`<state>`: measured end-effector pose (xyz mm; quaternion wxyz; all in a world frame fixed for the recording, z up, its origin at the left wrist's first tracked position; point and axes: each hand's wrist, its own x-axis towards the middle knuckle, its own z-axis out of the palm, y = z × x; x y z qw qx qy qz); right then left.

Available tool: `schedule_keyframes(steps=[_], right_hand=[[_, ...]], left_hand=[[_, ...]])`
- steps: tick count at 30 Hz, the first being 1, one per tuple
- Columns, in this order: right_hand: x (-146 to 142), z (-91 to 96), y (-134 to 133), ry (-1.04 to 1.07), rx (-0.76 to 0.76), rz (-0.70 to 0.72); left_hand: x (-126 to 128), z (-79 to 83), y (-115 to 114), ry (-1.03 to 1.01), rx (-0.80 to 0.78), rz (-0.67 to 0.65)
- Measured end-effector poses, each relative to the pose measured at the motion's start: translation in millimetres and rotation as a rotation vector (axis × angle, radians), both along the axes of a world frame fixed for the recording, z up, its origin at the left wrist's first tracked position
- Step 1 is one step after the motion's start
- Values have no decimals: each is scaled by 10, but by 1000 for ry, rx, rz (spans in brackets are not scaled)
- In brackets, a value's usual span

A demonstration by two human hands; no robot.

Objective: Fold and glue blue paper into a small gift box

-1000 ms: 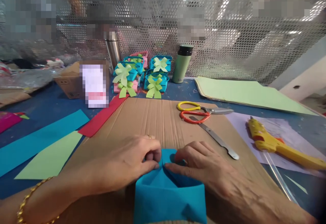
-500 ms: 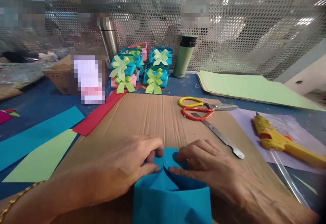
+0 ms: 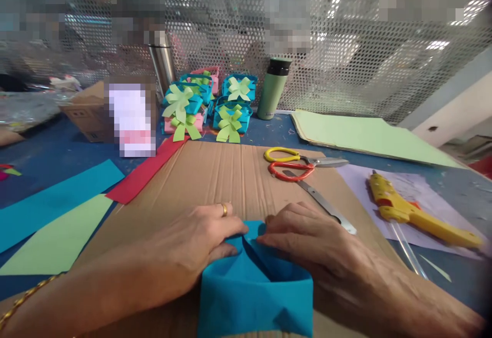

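Cardboard (image 3: pixel 207 174) lies flat beneath the fingers. Glue gun (image 3: pixel 403 214) well off to the right of the right fingers; scissors (image 3: pixel 310 162) beyond them, apart. Box (image 3: pixel 255 304), blue paper: body just on the near side of the fingertips, far end (image 3: pixel 253 229) right under them, all on the cardboard. Should be very light, no effort to lift. Paper looks stiffish, so it ought to take a crease, but walls would likely dent or buckle if squeezed. Probably not slippery, though light enough to skid if pushed from one side only. Best hold looks like the folded far end, one side per hand, close to the middle; leave the open mouth nearer than the fingers alone, it'd crush. Left hand (image 3: pixel 192 243): fingers bent, grasping the left side of that folded end, thumb on the near side. Right hand (image 3: pixel 315 240): grasping the right side of it, fingertips just across from the left ones. Undersides of the fingertips are hidden, can't tell how tight. Seam (image 3: pixel 245 242) runs between the two sets of fingertips.
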<state>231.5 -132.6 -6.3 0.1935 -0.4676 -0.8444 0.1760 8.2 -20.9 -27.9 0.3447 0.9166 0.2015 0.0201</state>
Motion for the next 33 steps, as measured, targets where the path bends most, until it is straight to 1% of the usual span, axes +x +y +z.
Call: schedule_keyframes(steps=[2,6,7,9,10,13,16,20,23,25,28,30,31,33], right_hand=[[6,52,-21,6,-11,2],[68,181,-74,-44,-111,60],[89,192,-70,-42,-110,53],[111,179,-17,-24,-18,22],[106,158,31,-46,9,15],[26,66,228,-105,17,17],[-65,-45,391,-76,-16,-19],[-73,-211,427,-25,-128,-134],[-59,-288,415,3,-174,-137],[-80,-262,448,5,-188,-92],[-105,-75,494,-15,-212,-68],[-46,80,405,-39,-228,-116],[20,134,292,-39,-208,-149],[215,148,-83,-46,-169,-225]], left_hand=[[-6,37,-11,-6,25,-29],[-13,54,-10,-9,80,-83],[-14,52,-10,-21,85,-94],[-21,44,-11,-54,97,-111],[-27,40,-12,-58,106,-110],[-48,30,-11,-42,112,-68],[-49,35,-9,-46,73,-42],[-18,49,-7,-59,73,-24],[-18,37,3,-72,55,7],[-42,11,14,-78,40,30],[-94,-44,26,-93,39,12],[-120,-78,30,-96,48,-7],[-125,-88,30,-104,56,-15],[-114,-78,25,-120,77,-38]])
